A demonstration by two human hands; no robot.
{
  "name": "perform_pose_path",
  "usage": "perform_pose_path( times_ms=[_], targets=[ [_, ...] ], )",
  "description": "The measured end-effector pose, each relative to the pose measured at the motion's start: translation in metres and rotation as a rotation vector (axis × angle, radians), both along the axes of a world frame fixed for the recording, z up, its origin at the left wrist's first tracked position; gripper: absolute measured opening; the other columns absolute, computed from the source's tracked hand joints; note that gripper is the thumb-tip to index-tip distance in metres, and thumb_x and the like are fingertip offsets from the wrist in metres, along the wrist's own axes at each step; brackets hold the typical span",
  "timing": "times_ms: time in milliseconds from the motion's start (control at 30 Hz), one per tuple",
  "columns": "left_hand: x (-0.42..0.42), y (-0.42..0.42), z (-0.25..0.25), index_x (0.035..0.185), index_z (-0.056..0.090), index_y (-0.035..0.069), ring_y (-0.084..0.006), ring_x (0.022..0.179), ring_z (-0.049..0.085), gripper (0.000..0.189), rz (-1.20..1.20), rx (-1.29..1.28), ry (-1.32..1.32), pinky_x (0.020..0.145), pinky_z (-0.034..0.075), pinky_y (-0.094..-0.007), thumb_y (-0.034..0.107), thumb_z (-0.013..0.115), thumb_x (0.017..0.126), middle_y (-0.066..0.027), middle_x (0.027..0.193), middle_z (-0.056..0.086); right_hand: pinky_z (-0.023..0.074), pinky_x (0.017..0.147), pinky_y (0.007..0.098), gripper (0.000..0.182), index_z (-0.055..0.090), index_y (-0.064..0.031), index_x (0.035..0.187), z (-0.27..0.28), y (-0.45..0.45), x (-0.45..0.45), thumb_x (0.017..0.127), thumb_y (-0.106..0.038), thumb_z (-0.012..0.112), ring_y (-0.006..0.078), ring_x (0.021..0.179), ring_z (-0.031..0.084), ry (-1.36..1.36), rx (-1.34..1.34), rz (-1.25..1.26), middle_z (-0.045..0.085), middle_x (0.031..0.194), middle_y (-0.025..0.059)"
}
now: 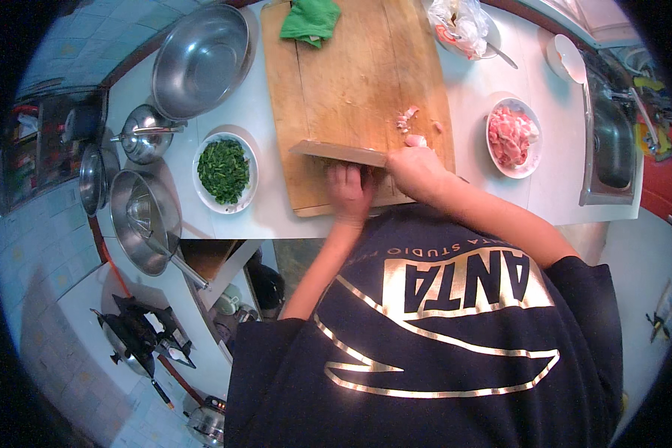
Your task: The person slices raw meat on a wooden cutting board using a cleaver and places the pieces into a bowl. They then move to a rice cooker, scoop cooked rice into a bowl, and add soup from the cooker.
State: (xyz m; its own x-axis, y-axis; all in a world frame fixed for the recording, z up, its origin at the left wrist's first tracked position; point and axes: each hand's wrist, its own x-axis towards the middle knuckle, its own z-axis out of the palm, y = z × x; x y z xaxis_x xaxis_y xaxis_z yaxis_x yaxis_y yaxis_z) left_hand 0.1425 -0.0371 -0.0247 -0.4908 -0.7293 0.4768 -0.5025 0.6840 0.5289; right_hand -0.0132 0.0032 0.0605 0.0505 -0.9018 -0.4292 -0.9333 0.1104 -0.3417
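On a wooden chopping board (358,67), my right hand (417,172) is closed around the handle of a cleaver (339,153), its broad blade reaching left across the near part of the board. My left hand (350,187) is on the near side of the blade, fingers bent beneath it; what lies under the fingers is hidden. Small pieces of pink raw meat (407,119) and a larger pink piece (415,140) lie just beyond my right hand. A folded green cloth (311,21) rests at the board's far end.
Left of the board stand a bowl of chopped greens (224,171), a large metal basin (201,61), a metal colander (145,224) and other metal ware. To the right are a bowl of sliced raw meat (512,137), a white bowl (565,59), a plastic bag (459,25) and a sink (613,145).
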Motion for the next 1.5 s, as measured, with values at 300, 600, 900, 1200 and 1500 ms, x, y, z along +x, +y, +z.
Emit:
perform_pose_path(
  times_ms=[300,600,900,1200,1500],
  targets=[
    [-0.002,-0.001,0.002,0.105,0.055,0.003,-0.0355,0.095,0.053,0.029,-0.051,0.095,0.029,0.083,0.042,-0.0446,0.011,0.060,0.077,-0.0165,0.101,0.057,0.0481,0.059,0.0454,0.009,0.059,-0.0030,0.074,0.044,0.057,-0.031,0.075,-0.009,0.053,0.0368,0.065,0.061,-0.016,0.169,-0.138,0.059,0.064,0.0203],
    [-0.004,-0.003,0.012,0.103,0.056,0.003,-0.0354,0.092,0.054,0.030,-0.026,0.057,-0.003,0.082,0.043,-0.0464,0.015,0.063,0.077,-0.0161,0.098,0.057,0.0494,0.064,0.0448,0.009,0.063,-0.0025,0.074,0.015,0.011,-0.009,0.072,-0.007,0.055,0.0357,0.070,0.063,-0.064,0.047,-0.084,0.062,0.070,0.0214],
    [0.004,0.003,0.002,0.106,0.055,0.004,-0.0359,0.098,0.053,0.034,0.004,0.095,-0.020,0.085,0.042,-0.0473,0.015,0.063,0.075,-0.0155,0.105,0.056,0.0485,0.063,0.0465,0.013,0.062,-0.0021,0.072,0.026,0.042,-0.028,0.076,-0.013,0.056,0.0377,0.068,0.062,-0.036,0.177,-0.171,0.061,0.071,0.0216],
    [0.002,0.005,0.008,0.110,0.053,0.004,-0.0363,0.096,0.051,0.037,-0.009,0.144,-0.062,0.086,0.041,-0.0458,0.014,0.062,0.075,-0.0155,0.104,0.054,0.0506,0.066,0.0444,0.012,0.064,-0.0004,0.076,0.011,-0.020,0.010,0.070,-0.005,0.055,0.0382,0.074,0.063,-0.012,0.094,-0.072,0.063,0.071,0.0211],
    [0.002,0.006,0.000,0.102,0.053,0.003,-0.0355,0.095,0.050,0.031,0.037,0.039,-0.094,0.085,0.042,-0.0429,0.010,0.063,0.073,-0.0155,0.103,0.053,0.0501,0.071,0.0443,0.023,0.063,-0.0051,0.097,0.006,0.004,-0.011,0.076,-0.010,0.054,0.0331,0.079,0.064,0.099,0.119,-0.069,0.065,0.078,0.0191]
  ],
)
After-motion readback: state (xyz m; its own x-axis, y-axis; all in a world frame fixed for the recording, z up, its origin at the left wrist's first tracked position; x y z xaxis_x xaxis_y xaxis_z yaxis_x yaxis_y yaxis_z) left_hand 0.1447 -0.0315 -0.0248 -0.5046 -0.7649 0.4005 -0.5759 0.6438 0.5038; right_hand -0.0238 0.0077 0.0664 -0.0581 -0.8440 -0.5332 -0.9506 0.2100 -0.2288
